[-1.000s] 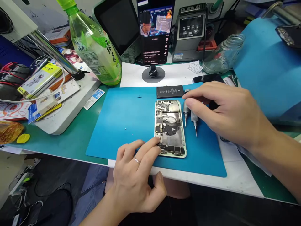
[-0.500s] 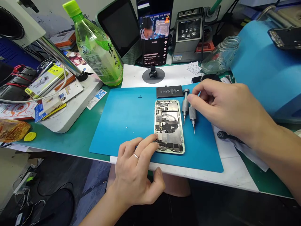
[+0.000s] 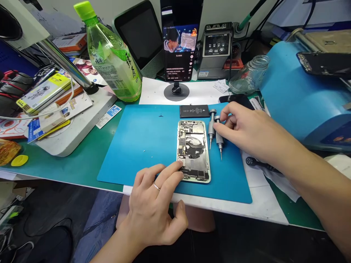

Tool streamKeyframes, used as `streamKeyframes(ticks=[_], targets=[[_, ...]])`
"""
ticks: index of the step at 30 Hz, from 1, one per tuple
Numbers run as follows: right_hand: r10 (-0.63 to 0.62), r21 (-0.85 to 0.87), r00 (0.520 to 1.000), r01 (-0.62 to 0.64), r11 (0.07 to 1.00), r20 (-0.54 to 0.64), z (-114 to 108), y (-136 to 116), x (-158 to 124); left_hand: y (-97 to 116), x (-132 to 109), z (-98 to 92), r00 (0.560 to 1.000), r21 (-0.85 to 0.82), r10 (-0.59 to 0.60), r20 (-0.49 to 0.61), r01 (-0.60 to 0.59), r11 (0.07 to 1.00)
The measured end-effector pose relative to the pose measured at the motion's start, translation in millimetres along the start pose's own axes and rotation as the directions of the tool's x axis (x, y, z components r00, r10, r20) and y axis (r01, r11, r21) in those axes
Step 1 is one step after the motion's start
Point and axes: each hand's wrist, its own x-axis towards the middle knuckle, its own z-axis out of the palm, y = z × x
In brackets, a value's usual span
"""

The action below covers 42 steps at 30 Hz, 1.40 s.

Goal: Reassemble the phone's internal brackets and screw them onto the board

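1. Opened phone (image 3: 199,162) lies on the blue mat (image 3: 137,128), right of its middle, internals facing up, long axis pointing away from the person.
2. Left hand (image 3: 157,208): open, palm down, fingers loosely bent. Fingertips rest on the phone's lower left edge; thumb sticks out near the mat's front edge. Ring (image 3: 157,186) on one finger.
3. Right hand (image 3: 245,129): fingers curled, thumb and forefinger close together at the upper part of the right screwdriver (image 3: 219,140). Can't tell from here whether they're gripping it or just touching.
4. Left screwdriver (image 3: 211,128) lies just beside that one. Both have grey metal handles, tips toward the person, right of the phone.
5. Black battery (image 3: 194,111) lies flat just beyond the phone's top end.
6. Two tiny pale bits on the mat, left of the phone; too small to identify.
7. Behind the mat: second phone (image 3: 179,54) upright on a round-based stand, screen lit. Green-capped bottle (image 3: 115,64) to its left, glass jar (image 3: 250,75) to its right.
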Motion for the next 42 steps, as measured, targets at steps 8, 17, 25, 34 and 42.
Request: streamKeyframes(ticks=[8,17,25,34,42], targets=[[-0.008,0.007,0.999,0.008,1.000,0.042,-3.9,-2.9,-1.9,0.2,2.6,-1.0,1.000,0.007,0.008,0.010,-0.008,1.000],[-0.049,-0.021,0.995,0.051,0.998,0.088,-1.3,4.0,-0.9,0.0,1.9,-0.1,1.000,-0.004,0.010,-0.015,-0.010,1.000],[0.004,-0.032,0.994,0.000,0.999,0.113,-1.1,4.9,1.4,-1.6,0.3,-15.3,0.992,-0.371,-0.117,-0.039,0.094,0.924],[0.081,-0.057,0.988,-0.074,0.996,0.130,-9.0,-4.9,-7.0,-5.2,0.3,-42.8,0.998,-0.436,-0.066,-0.007,0.056,0.898],[0.148,-0.132,0.982,-0.132,0.982,0.119,-7.5,6.4,3.0,-47.1,12.6,-49.8,0.926,-0.064,-0.378,0.000,0.377,0.924]])
